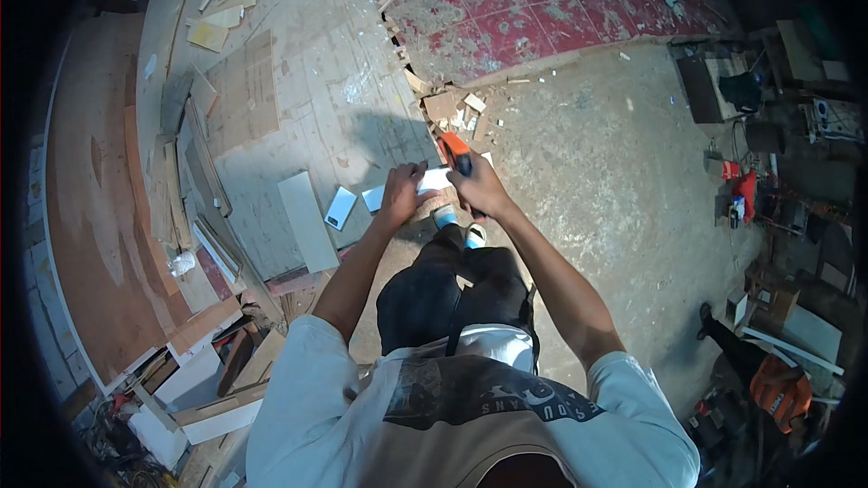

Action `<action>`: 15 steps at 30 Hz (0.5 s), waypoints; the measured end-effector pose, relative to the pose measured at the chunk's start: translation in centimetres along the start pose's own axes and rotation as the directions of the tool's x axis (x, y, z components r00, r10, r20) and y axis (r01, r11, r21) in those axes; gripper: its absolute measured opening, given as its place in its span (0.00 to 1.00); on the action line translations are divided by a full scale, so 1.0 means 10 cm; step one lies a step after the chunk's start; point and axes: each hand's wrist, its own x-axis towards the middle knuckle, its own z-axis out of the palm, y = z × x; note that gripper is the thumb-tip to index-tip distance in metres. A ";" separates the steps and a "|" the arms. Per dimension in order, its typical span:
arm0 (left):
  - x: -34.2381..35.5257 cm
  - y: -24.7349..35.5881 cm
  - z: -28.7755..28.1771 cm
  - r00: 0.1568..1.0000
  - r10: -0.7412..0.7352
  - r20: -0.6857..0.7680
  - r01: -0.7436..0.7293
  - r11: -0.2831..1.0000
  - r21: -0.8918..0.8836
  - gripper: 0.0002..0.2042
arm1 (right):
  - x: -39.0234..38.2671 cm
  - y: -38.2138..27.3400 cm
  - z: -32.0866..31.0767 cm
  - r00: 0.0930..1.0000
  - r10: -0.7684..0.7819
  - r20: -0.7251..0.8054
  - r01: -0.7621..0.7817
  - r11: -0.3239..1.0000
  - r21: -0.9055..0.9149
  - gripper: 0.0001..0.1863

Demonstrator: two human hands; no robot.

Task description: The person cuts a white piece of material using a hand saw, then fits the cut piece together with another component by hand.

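My left hand point(402, 192) grips a narrow white board point(436, 180) lying across the edge of the pale wooden platform, fingers over its top. Just right of it, my right hand point(479, 188) is closed on an orange-and-black hand tool point(453, 147), apparently a saw, held upright at the board; its lower part is mostly hidden by the hand. Left of my left hand lie a small white rectangular object point(340, 208) with a dark patch and a longer pale board point(306, 217). My feet point(459, 224) show below my hands.
Wood offcuts point(461, 113) lie beyond my hands, before a red tiled floor point(561, 9). Large plywood sheets point(108, 190) and stacked scraps point(212, 398) are at left. Tools and clutter point(741, 194) line the right; a dark-clad leg point(723, 339) and orange-and-black fabric point(778, 393) show at lower right.
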 end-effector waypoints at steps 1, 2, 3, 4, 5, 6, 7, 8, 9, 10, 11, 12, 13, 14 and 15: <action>-0.02 0.00 -0.02 0.999 -0.037 -0.013 0.037 0.999 -0.006 0.35 | -0.10 0.02 0.05 1.000 -0.006 -0.022 0.006 1.000 -0.001 0.10; 0.00 0.01 -0.04 0.998 -0.070 -0.004 0.069 0.997 -0.020 0.34 | -0.17 0.09 0.08 0.997 -0.064 -0.042 0.064 0.998 -0.002 0.10; 0.02 0.02 -0.05 0.995 -0.101 0.005 0.101 0.994 -0.033 0.33 | -0.22 0.15 0.12 0.991 -0.121 -0.063 0.121 0.993 -0.004 0.09; 0.06 0.03 -0.07 0.995 -0.102 0.001 0.101 0.994 -0.030 0.33 | -0.29 0.19 0.13 0.988 -0.120 -0.093 0.126 0.991 0.051 0.07; 0.13 0.05 -0.11 0.994 -0.100 -0.042 0.100 0.995 0.012 0.30 | -0.32 0.27 0.13 0.987 -0.127 -0.095 0.133 0.990 0.049 0.07; 0.18 0.07 -0.15 0.992 -0.096 -0.084 0.101 0.993 0.054 0.27 | -0.35 0.36 0.15 0.942 -0.306 -0.136 0.305 0.952 -0.030 0.06; 0.20 0.09 -0.17 0.992 -0.096 -0.087 0.101 0.993 0.056 0.27 | -0.40 0.44 0.17 0.866 -0.473 -0.161 0.460 0.881 -0.113 0.06; 0.24 0.09 -0.20 0.972 -0.126 -0.198 0.122 0.992 -0.033 0.24 | -0.47 0.44 0.18 0.911 -0.386 -0.146 0.384 0.922 -0.039 0.07; 0.27 0.10 -0.22 0.939 -0.165 -0.301 0.133 0.983 -0.125 0.20 | -0.45 0.58 0.18 0.907 -0.401 -0.130 0.405 0.914 0.001 0.07; 0.36 0.19 -0.25 0.930 -0.149 -0.337 0.105 0.984 -0.146 0.15 | -0.44 0.72 0.15 0.920 -0.364 -0.146 0.379 0.920 0.098 0.08; 0.37 0.14 -0.25 0.927 -0.149 -0.343 0.106 0.984 -0.141 0.15 | -0.40 0.83 0.17 0.933 -0.334 -0.136 0.357 0.912 0.203 0.08; 0.37 0.08 -0.25 0.933 -0.160 -0.322 0.126 0.984 -0.123 0.14 | -0.33 0.94 0.20 0.931 -0.340 -0.132 0.361 0.910 0.204 0.08; 0.36 -0.01 -0.22 0.937 -0.175 -0.303 0.150 0.983 -0.103 0.13 | -0.23 1.11 0.23 0.922 -0.355 -0.153 0.377 0.915 0.147 0.08; 0.31 -0.03 -0.19 0.949 -0.186 -0.255 0.142 0.973 -0.182 0.12 | -0.20 1.16 0.27 0.913 -0.365 -0.183 0.385 0.918 0.090 0.08; 0.30 -0.06 -0.15 0.949 -0.188 -0.253 0.145 0.973 -0.180 0.12 | -0.16 1.22 0.30 0.914 -0.363 -0.182 0.383 0.919 0.094 0.08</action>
